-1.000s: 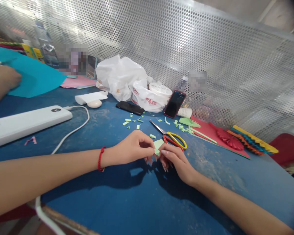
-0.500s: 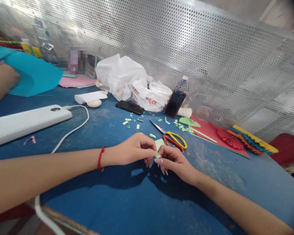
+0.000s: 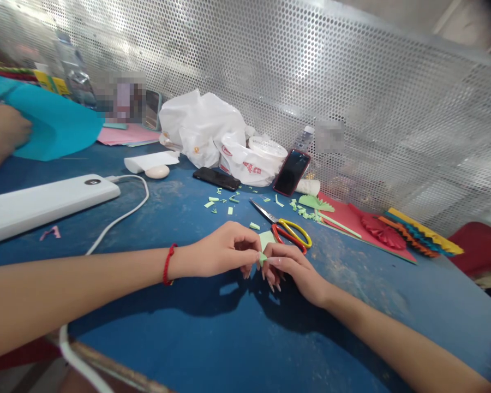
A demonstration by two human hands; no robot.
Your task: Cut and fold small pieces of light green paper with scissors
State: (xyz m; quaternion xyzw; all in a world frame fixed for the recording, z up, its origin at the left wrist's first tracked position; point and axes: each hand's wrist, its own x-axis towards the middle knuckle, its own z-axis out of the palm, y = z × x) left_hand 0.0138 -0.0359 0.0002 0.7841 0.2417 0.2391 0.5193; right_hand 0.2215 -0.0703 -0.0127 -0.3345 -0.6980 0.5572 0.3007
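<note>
A small piece of light green paper (image 3: pixel 262 259) is pinched between the fingertips of both hands, above the blue table (image 3: pixel 213 349). My left hand (image 3: pixel 225 252), with a red bracelet at the wrist, grips it from the left side. From the right, my right hand (image 3: pixel 297 271) holds its other edge between thumb and forefinger. Just beyond the fingers lies a larger light green paper piece (image 3: pixel 267 238), partly hidden by them. Scissors (image 3: pixel 284 226) with red and yellow handles rest beside it, blades pointing away to the left.
Green paper scraps (image 3: pixel 230 210) are scattered past the hands. Behind them are a black phone (image 3: pixel 216 179), a propped phone (image 3: pixel 292 172) and white plastic bags (image 3: pixel 204 128). A power bank (image 3: pixel 45 207) with a white cable lies left. Another person's hand (image 3: pixel 2 134) holds blue paper (image 3: pixel 61 123).
The small green paper has turned between my fingertips, and my right thumb and fingers have shifted slightly upward on it. My left hand stays nearly still.
</note>
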